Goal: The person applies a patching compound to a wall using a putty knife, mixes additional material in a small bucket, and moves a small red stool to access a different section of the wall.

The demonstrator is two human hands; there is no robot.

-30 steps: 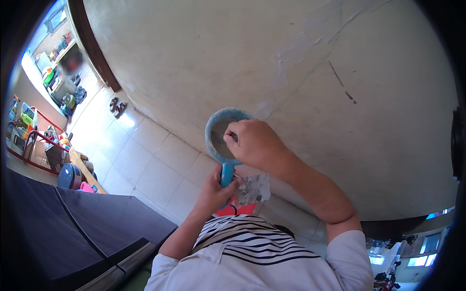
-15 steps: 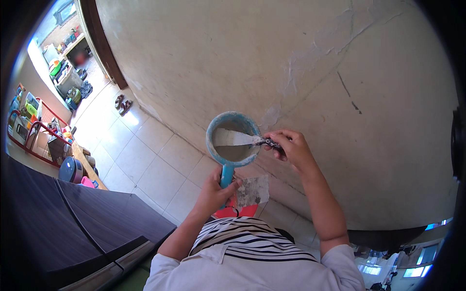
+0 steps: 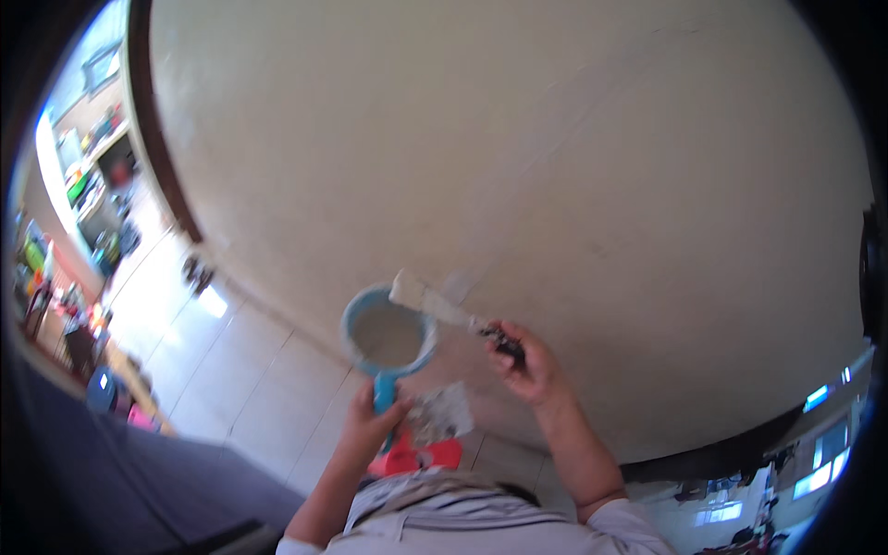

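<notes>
My left hand (image 3: 372, 421) is wrapped around the handle of a blue plastic dipper (image 3: 350, 335). Smooth greyish filler paste (image 3: 388, 335) lies inside it. A stained, flat square plate (image 3: 446, 411) juts out beside the left hand; whether the hand also grips it is hidden. My right hand (image 3: 529, 368) closes on the dark handle of a putty knife (image 3: 437, 304). Its blade points left over the dipper's rim, with pale paste along the tip. Behind both hands stands a beige wall (image 3: 370, 148), marked by a faint diagonal line of patching.
A red object (image 3: 421, 456) shows below the left hand, close to my body. Light floor tiles (image 3: 277, 370) run along the wall's foot. Sandals (image 3: 197, 275) sit near a doorway at far left. Dark furniture (image 3: 166, 472) fills the lower left; cluttered shelving (image 3: 55, 314) stands beyond.
My right hand has lifted the putty knife out of the dipper's middle to its rim, now with paste on the tip. The whole view has shifted and blurred; both hands appear lower and further left.
</notes>
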